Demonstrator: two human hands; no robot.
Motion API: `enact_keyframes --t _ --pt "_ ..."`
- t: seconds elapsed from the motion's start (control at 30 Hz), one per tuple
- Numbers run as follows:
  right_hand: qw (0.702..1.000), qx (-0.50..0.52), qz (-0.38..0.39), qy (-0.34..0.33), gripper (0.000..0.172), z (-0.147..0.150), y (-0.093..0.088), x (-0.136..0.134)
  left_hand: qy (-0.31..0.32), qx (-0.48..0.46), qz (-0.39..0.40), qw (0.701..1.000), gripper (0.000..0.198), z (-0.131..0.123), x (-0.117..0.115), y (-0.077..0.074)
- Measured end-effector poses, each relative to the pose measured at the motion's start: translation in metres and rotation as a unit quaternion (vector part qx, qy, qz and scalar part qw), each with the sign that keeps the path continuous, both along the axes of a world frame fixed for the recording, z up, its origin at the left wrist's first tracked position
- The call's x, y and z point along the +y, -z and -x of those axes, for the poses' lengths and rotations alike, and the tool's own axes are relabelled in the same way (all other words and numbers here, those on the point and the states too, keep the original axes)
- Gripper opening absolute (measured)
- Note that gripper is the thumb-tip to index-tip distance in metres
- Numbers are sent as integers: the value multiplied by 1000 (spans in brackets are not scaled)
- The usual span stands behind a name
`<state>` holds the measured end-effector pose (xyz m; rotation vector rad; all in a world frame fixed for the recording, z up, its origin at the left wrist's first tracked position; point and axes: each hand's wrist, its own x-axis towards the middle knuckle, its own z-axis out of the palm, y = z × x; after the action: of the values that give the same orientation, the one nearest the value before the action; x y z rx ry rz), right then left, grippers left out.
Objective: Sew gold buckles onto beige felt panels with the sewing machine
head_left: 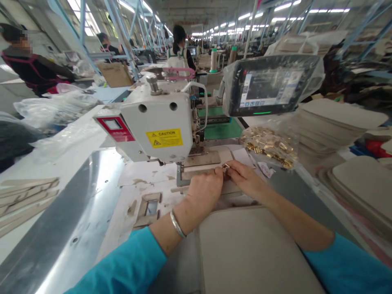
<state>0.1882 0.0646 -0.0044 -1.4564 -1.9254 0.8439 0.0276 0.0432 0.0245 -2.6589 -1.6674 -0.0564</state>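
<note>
"What's looming over the bench?"

"A white industrial sewing machine (156,126) is standing there — a clear bag of gold fittings (269,147) is sitting just to its right."

"And the hands?"

"The left hand (203,190) and right hand (245,179) are pinching narrowly — holding a tiny gold fitting (226,165) between them, just in front of the machine."

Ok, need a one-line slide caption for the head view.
Left hand and right hand meet at a small brass fitting on a beige strip by an industrial sewing machine.

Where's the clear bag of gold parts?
Head view: the clear plastic bag of gold metal parts sits right of the white sewing machine, under the black touchscreen, beyond the right hand.
</note>
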Motion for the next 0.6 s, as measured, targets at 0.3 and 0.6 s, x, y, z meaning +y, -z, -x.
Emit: enact_keyframes --t 0.3,0.6 --pt "990 -140 -26 -15 24 -1 -2 -3 18 -57 -74 995 21 -6 20 17" --pt "992 -75 75 73 38 -19 13 32 75 -83 -83 990 61 34 12 54"
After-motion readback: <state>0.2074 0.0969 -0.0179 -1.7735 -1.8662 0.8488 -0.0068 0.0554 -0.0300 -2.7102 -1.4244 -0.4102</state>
